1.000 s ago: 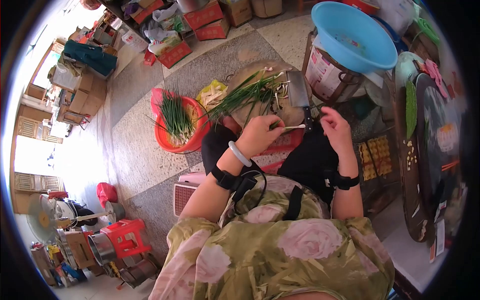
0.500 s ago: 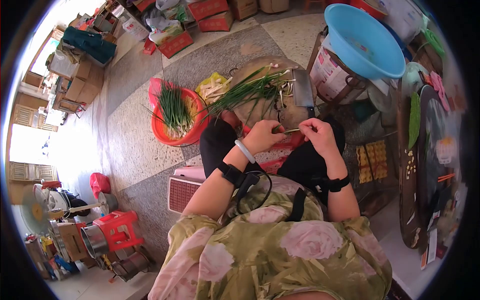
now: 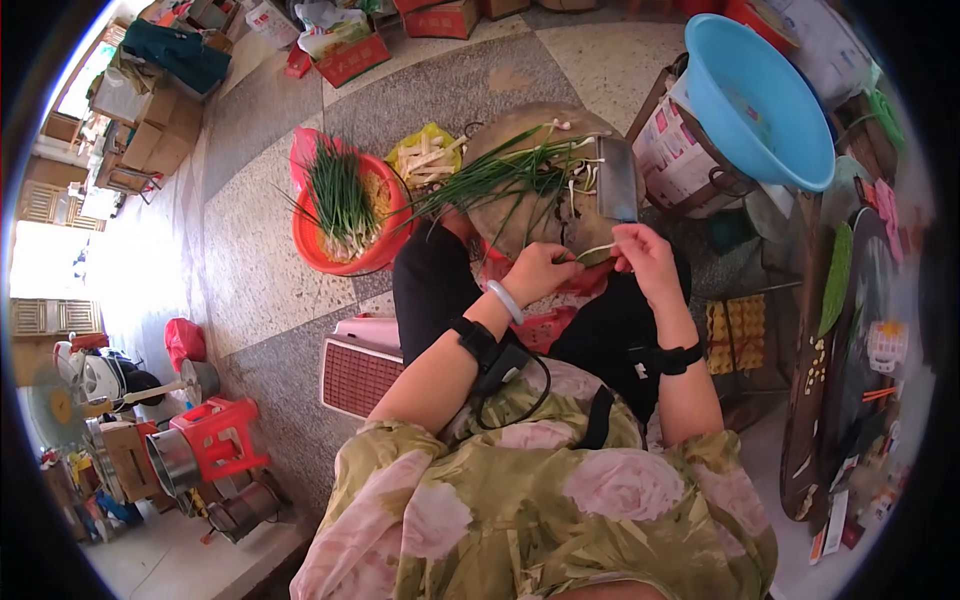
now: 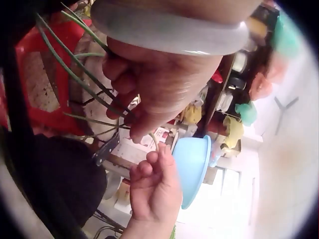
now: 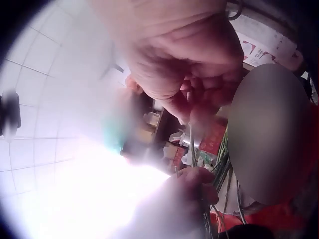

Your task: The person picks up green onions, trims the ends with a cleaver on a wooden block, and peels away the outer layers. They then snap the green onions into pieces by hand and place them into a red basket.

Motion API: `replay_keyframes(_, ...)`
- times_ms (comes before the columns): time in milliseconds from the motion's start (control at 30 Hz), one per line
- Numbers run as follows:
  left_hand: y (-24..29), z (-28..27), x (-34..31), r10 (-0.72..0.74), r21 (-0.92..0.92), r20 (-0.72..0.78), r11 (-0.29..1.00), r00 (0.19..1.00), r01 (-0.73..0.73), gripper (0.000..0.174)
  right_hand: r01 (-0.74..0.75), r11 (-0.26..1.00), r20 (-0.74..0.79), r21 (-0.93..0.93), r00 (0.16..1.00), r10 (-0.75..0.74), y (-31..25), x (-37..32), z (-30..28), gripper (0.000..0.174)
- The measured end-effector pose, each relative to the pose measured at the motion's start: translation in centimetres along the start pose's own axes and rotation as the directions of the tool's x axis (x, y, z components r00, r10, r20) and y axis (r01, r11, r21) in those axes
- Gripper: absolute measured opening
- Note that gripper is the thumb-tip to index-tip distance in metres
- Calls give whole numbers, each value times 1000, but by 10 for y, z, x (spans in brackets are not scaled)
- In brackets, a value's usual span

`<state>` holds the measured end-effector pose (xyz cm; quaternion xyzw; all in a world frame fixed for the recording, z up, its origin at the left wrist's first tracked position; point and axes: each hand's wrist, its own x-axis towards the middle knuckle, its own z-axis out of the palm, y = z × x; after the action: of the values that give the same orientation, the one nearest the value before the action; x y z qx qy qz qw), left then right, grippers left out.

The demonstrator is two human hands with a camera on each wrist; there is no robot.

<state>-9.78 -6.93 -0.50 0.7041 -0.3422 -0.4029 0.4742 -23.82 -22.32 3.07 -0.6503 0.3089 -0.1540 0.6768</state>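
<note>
The left hand (image 3: 540, 272) grips a green onion stalk near its white end, its long green leaves (image 4: 67, 67) trailing from the curled fingers in the left wrist view. Thumb and fingertips of the right hand (image 3: 648, 262) pinch the pale end of the same stalk (image 3: 597, 249). Both hands are above the lap, at the near edge of a round wooden board (image 3: 490, 215). On that board lie more green onions (image 3: 515, 172) and, at its right, a cleaver (image 3: 616, 180). In the right wrist view the stalk (image 5: 192, 144) spans the two hands.
A red basin (image 3: 309, 238) of green onions stands left of the board, beside a yellow bag (image 3: 425, 155) with pale pieces. A blue basin (image 3: 750, 110) is at the upper right. Egg trays (image 3: 735, 332) and a dark round tabletop (image 3: 850, 330) lie to the right.
The right hand has come in from the right and taken the stalk's pale end, then risen slightly. The left hand has shifted a little right. The camera view has shifted.
</note>
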Motion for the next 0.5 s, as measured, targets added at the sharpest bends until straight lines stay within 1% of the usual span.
replay_keyframes(33, 0, 0, 3, -6, -3, 0, 1000, 1000, 6, 22, 8, 997, -39, 81, 999, -5, 0, 3, -2, 22)
replay_keyframes(67, 0, 0, 6, -55, -51, 1, 997, 998, 55, 21, 1, 997, -37, 81, 999, 2, 4, 8, -6, 22)
replay_keyframes(100, 1, 0, 9, -104, -96, 4, 990, 995, 104, 20, 40, 999, -114, -19, 993, -42, 10, 15, -13, 24)
replay_keyframes(133, 1, -1, 10, -110, -97, 5, 989, 994, 110, 20, 72, 990, -186, -121, 978, -94, 19, 23, -21, 26)
replay_keyframes(167, 2, -2, 12, -154, -129, 14, 980, 988, 154, 19, 128, 940, -208, -315, 957, -200, 29, 34, -27, 30)
replay_keyframes(200, 3, -2, 15, -196, -160, 24, 967, 980, 197, 19, 125, 942, -208, -312, 958, -196, 39, 38, -36, 30)
replay_keyframes(233, -1, -1, 19, -200, -159, 26, 967, 980, 201, 19, 47, 864, -189, -501, 968, -163, 40, 41, -40, 35)
replay_keyframes(267, -6, 0, 22, -204, -157, 17, 966, 979, 204, 19, -25, 744, -176, -668, 976, -126, 40, 43, -41, 41)
replay_keyframes(300, -10, 1, 26, -207, -156, 8, 966, 978, 206, 19, -27, 745, -176, -666, 977, -122, 43, 45, -42, 41)
replay_keyframes(333, -10, 1, 28, -211, -155, 8, 965, 977, 210, 19, -9, 704, -135, -710, 983, -123, 51, 48, -41, 49)
replay_keyframes(367, -10, 1, 30, -256, -189, 26, 948, 966, 256, 18, 10, 660, -94, -751, 988, -123, 58, 51, -40, 57)
replay_keyframes(400, -10, 2, 32, -299, -222, 46, 927, 953, 302, 17, 9, 662, -92, -750, 989, -119, 65, 54, -40, 57)
replay_keyframes(467, -12, 3, 37, -326, -231, 43, 917, 944, 327, 18, 111, 661, -44, -742, 976, -213, 83, 59, -40, 68)
replay_keyframes(500, -13, 4, 39, -347, -239, 41, 907, 937, 347, 18, 186, 625, -62, -759, 933, -354, 92, 62, -40, 69)
